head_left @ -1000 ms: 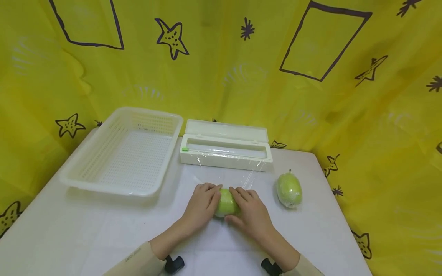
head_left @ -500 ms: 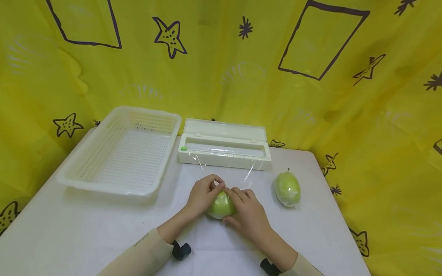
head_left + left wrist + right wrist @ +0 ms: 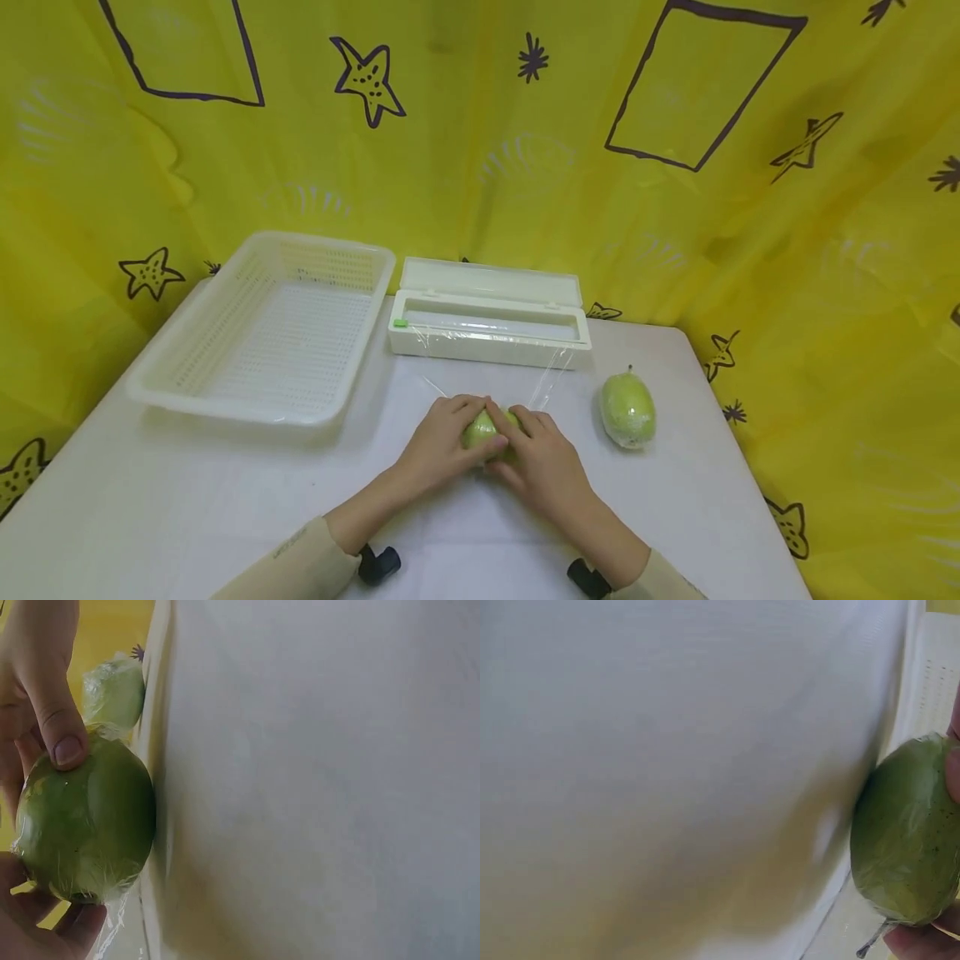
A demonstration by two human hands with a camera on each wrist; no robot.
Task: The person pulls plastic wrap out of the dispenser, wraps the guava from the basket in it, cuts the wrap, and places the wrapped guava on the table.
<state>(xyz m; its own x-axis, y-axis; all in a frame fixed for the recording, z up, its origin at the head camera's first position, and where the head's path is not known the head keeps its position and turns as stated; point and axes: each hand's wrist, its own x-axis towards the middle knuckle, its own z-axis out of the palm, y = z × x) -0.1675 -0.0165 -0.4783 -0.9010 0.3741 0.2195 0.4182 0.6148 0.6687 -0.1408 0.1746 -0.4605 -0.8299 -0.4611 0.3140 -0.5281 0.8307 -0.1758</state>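
A green pear (image 3: 478, 427) in shiny cling film sits on the white table between both hands. My left hand (image 3: 441, 440) grips its left side, thumb laid across the near face. From the other side my right hand (image 3: 546, 467) holds it, fingers over the top and thumb low in front. In the left wrist view, the right thumb presses the wrapped pear (image 3: 94, 817). Its stem sticks out in the right wrist view, where the pear (image 3: 907, 832) lies at the right edge. Clear film (image 3: 551, 379) stretches from the hands back to a cling film dispenser (image 3: 491, 346).
The dispenser's lid (image 3: 491, 282) is raised, a green slider at its left end. A second wrapped pear (image 3: 628, 412) stands to the right of my right hand. At the back left sits a white plastic basket (image 3: 240, 408). A yellow patterned curtain (image 3: 465, 167) hangs behind the table.
My left hand pinched near the pear's top half a second ago, then came down over its left side with the thumb across it. My right hand stays on the pear.
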